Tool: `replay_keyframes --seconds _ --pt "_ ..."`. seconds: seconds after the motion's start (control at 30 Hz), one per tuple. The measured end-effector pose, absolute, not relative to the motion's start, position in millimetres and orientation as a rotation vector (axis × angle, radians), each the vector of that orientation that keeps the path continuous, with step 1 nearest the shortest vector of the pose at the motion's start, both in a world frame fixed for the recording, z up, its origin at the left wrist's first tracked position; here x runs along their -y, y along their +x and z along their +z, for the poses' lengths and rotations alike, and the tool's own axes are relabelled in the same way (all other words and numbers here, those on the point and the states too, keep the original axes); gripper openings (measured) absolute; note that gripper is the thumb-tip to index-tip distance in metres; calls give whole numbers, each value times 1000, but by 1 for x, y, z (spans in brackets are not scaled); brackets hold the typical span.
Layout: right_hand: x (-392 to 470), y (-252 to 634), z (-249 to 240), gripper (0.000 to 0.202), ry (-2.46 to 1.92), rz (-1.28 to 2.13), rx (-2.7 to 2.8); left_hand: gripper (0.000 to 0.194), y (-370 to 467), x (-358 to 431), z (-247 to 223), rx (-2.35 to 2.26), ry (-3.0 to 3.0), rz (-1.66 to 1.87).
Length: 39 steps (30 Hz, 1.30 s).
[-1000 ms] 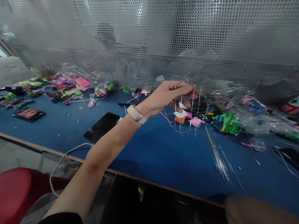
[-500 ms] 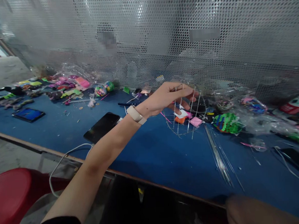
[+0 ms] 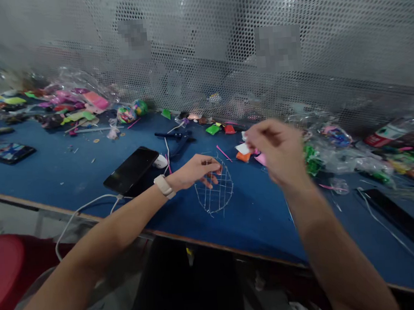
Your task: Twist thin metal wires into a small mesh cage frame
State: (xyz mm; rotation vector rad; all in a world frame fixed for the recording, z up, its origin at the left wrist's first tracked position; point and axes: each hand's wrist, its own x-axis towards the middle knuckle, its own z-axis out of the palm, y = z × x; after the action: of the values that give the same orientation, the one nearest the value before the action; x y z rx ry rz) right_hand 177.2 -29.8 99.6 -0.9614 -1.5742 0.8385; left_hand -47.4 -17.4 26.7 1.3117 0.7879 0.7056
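My left hand (image 3: 203, 169), with a light band on the wrist, grips the upper part of an oval wire grid (image 3: 214, 197) between thumb and fingers. The grid is thin, see-through metal wire, held just over the blue table. My right hand (image 3: 279, 152) is at the small packets, slightly blurred, its fingers curled and pinched together. Its fingertips are beside a white packet (image 3: 242, 148); whether they grip anything is hidden. Just below the white packet lies an orange packet (image 3: 243, 157), and a pink packet (image 3: 260, 159) is partly behind my right hand.
A black phone (image 3: 132, 170) with a white cable lies left of my left hand. Behind it are dark blue pliers (image 3: 181, 140). Clear plastic bags (image 3: 356, 163) and a bottle (image 3: 386, 133) stand at right. A metal mesh wall (image 3: 202, 46) rises behind, a red stool (image 3: 6, 277) stands at left.
My left hand has brought the wire grid left and nearer to me, away from the packets. My right hand has come up from the lower right edge to the packets.
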Motion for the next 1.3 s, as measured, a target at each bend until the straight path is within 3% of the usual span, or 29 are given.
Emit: replay_keyframes --seconds 0.17,0.33,0.77,1.0,1.3 --pt "8 187 28 51 -1277 1282 1537 18 -39 22 23 -874 1375 625" --pt "7 195 15 47 -1294 1666 1520 18 -44 21 29 -966 1408 610" --pt "23 200 8 40 -1156 1814 1502 25 -42 24 25 -905 1487 612" --pt "26 195 1 47 -952 2021 1362 23 -43 26 30 -897 1500 643" --pt "37 181 5 43 -864 2011 1123 29 -45 24 25 -783 1564 778"
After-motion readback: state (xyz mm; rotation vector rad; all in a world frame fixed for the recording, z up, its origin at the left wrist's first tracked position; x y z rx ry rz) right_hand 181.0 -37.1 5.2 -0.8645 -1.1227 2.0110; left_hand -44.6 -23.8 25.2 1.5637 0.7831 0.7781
